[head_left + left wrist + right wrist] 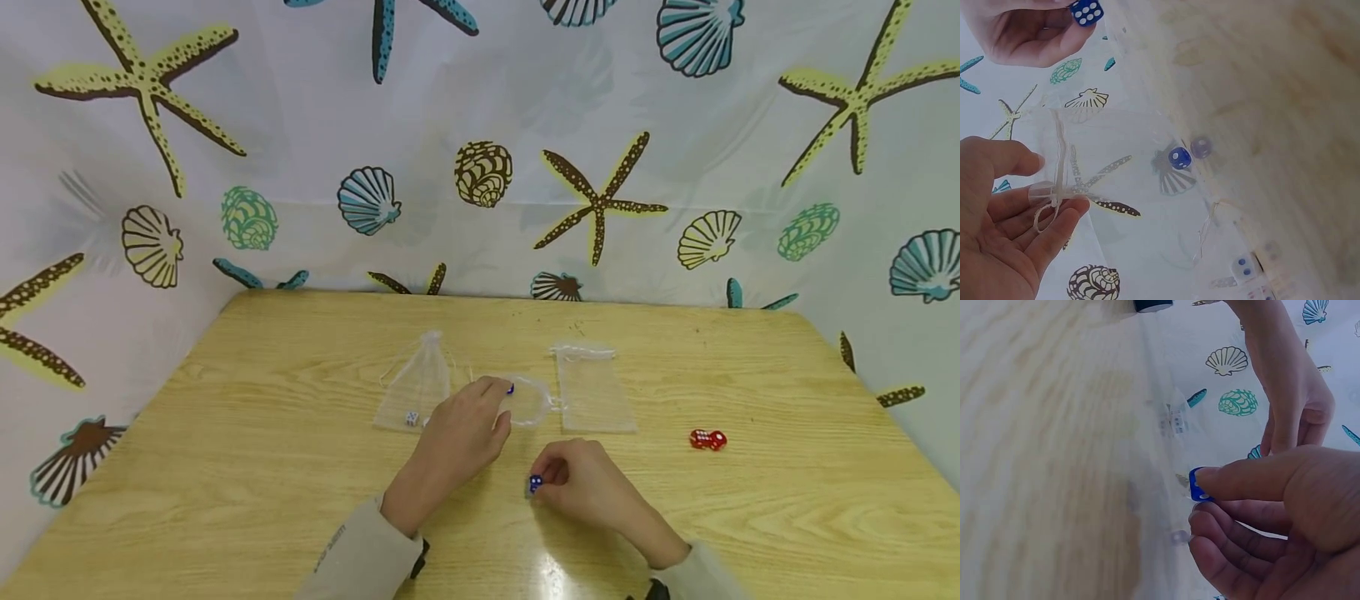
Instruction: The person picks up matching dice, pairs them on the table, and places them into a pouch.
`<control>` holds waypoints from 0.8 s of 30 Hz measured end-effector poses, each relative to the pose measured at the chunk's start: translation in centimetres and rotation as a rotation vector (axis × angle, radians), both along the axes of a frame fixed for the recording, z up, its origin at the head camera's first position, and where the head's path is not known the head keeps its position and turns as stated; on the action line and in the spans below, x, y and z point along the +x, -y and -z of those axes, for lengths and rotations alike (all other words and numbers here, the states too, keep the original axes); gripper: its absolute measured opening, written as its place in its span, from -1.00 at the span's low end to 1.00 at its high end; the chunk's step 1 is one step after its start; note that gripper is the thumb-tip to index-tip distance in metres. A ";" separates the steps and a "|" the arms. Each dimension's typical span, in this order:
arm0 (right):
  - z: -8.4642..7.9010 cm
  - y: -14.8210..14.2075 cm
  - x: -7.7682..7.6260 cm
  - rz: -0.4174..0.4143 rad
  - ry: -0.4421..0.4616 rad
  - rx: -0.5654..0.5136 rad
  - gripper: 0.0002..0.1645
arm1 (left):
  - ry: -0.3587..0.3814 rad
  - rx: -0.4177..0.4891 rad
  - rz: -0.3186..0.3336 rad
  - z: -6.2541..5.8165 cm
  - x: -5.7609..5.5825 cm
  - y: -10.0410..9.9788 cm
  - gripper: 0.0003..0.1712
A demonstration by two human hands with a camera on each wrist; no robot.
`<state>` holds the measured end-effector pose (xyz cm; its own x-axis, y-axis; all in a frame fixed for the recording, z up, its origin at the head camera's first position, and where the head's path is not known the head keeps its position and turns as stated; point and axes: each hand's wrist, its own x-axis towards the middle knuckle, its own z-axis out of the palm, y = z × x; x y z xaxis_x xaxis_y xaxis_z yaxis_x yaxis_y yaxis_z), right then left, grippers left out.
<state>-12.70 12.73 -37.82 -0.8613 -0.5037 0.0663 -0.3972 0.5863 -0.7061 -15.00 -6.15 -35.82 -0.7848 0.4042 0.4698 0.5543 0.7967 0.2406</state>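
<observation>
In the head view my left hand is over the middle sheer drawstring pouch. The left wrist view shows its fingers and thumb holding the mouth of that pouch, a loop of drawstring hanging by the fingers. One blue die lies inside the pouch. Closer to the front, my right hand pinches another blue die between thumb and index finger. White dots show on this die in the right wrist view.
To the left lies a sheer pouch with its neck gathered and white dice inside. A flat sheer pouch is right of the middle one. Red dice sit together farther right on the wooden table. A patterned cloth hangs behind.
</observation>
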 end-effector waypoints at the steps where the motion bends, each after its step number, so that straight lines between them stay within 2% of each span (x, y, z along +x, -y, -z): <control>1: -0.1 -0.1 -0.1 0.004 -0.005 0.001 -0.93 | -0.001 0.001 -0.001 0.0 0.0 0.0 -0.67; 14: -3.2 -1.3 -1.0 0.080 -0.060 -0.019 -0.94 | 0.012 -0.009 -0.013 -0.2 -0.2 0.1 -0.66; 20: -4.4 -1.8 -1.0 0.133 -0.065 -0.052 -0.91 | 0.036 -0.003 0.006 -0.2 0.0 0.1 -0.66; 24: -5.1 -1.9 -1.3 0.171 -0.091 -0.054 -0.90 | 0.018 -0.011 0.006 -0.2 0.1 0.0 -0.67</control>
<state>-13.97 14.60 -32.71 -0.9232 -0.3444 0.1705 -0.3586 0.6129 -0.7041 -14.94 -6.12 -35.60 -0.7910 0.4136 0.4509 0.5545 0.7961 0.2425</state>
